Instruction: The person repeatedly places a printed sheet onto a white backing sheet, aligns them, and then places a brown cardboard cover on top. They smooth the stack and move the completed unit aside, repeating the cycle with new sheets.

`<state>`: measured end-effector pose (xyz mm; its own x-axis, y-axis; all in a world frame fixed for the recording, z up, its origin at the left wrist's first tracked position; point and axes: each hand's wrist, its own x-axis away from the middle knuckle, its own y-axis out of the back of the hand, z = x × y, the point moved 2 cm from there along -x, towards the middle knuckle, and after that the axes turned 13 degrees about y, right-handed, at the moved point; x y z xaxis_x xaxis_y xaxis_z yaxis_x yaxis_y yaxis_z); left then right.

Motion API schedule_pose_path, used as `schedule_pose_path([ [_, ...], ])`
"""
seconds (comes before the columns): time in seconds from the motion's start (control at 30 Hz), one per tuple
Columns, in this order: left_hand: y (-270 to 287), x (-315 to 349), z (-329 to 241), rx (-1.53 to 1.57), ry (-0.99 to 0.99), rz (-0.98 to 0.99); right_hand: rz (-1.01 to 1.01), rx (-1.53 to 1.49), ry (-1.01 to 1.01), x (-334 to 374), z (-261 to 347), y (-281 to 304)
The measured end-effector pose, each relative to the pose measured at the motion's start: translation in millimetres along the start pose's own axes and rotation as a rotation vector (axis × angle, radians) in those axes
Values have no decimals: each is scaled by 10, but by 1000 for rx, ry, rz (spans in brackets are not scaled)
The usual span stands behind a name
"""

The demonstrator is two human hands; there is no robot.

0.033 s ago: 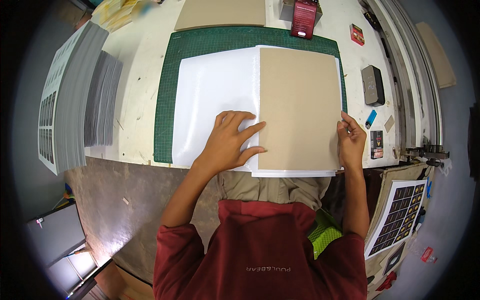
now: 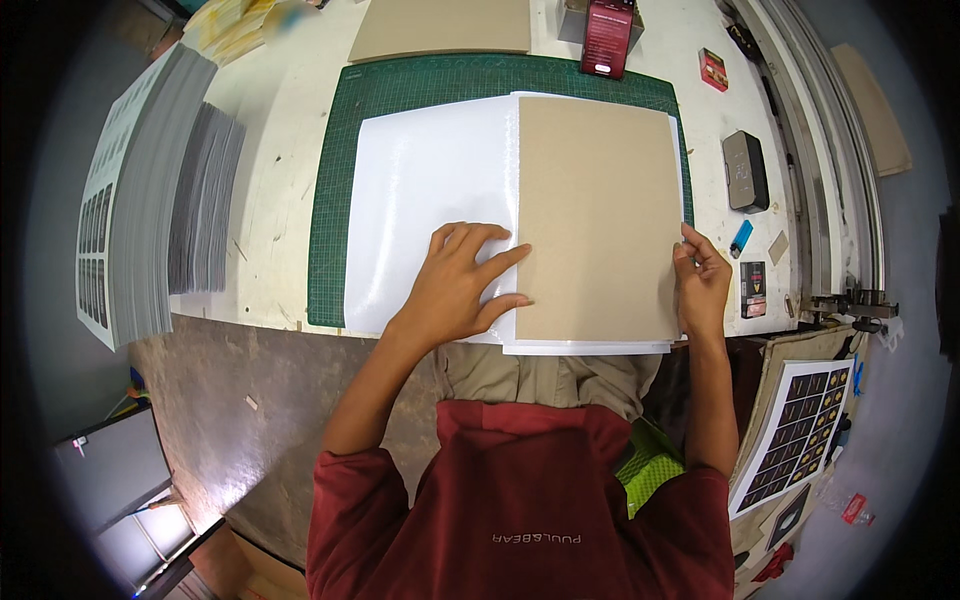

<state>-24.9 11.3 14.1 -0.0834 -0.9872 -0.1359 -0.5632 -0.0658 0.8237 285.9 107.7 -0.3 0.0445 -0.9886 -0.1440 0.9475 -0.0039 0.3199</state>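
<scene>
A beige cardboard sheet (image 2: 600,215) lies on the right part of glossy white sheets (image 2: 430,190), which stick out past it at the near and right edges. All of them rest on a green cutting mat (image 2: 330,220). My left hand (image 2: 460,280) is open, its fingers spread over the white sheet, index finger and thumb touching the cardboard's left edge. At the right edge, my right hand (image 2: 706,280) is closed in a pinch against the cardboard. Whether the pinch also takes in the white sheet underneath is hidden.
Tall stacks of printed sheets (image 2: 140,200) stand at the left. Another cardboard piece (image 2: 440,28) lies beyond the mat, beside a propped phone (image 2: 607,40). At the right are a digital clock (image 2: 745,172), a blue lighter (image 2: 741,238), small boxes (image 2: 753,290) and a metal rail (image 2: 835,170).
</scene>
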Motion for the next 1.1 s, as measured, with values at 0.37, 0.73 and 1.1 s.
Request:
schedule_pose_path([
  [0.37, 13, -4, -90, -125, 61, 79, 67, 697, 430, 114, 347, 12],
  [0.73, -64, 823, -182, -100, 236, -198, 436, 717, 701, 494, 550, -390],
  [1.1, 5, 883, -284, 9, 600, -1178, 443, 616, 706, 417, 518, -311],
])
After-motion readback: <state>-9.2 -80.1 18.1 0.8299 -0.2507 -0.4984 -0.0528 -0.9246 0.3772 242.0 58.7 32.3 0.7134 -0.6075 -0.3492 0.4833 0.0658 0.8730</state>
